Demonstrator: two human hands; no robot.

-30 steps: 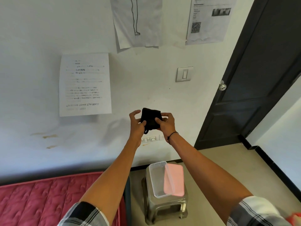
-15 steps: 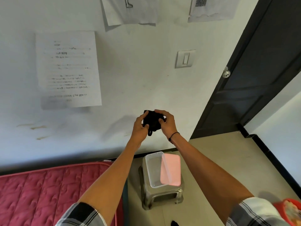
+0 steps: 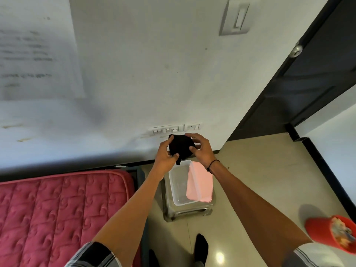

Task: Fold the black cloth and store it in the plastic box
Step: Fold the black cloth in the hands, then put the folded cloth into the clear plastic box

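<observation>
The black cloth (image 3: pixel 181 147) is folded into a small bundle and held in the air between both hands. My left hand (image 3: pixel 165 154) grips its left side and my right hand (image 3: pixel 202 149) grips its right side. A small corner of the cloth hangs down just above the far rim of the clear plastic box (image 3: pixel 178 186). The box stands open on a metal stool (image 3: pixel 185 211). Its pink lid (image 3: pixel 200 183) lies tilted over the box's right half.
A red quilted mattress (image 3: pixel 57 209) lies to the left of the stool. A red tub (image 3: pixel 335 234) with items stands on the floor at the right. A dark door (image 3: pixel 308 78) stands at the right, the white wall ahead. My feet (image 3: pixel 201 245) are below the stool.
Both hands have lowered the folded cloth toward the box, and the view has tilted down. The cloth now hangs just above the box's far rim.
</observation>
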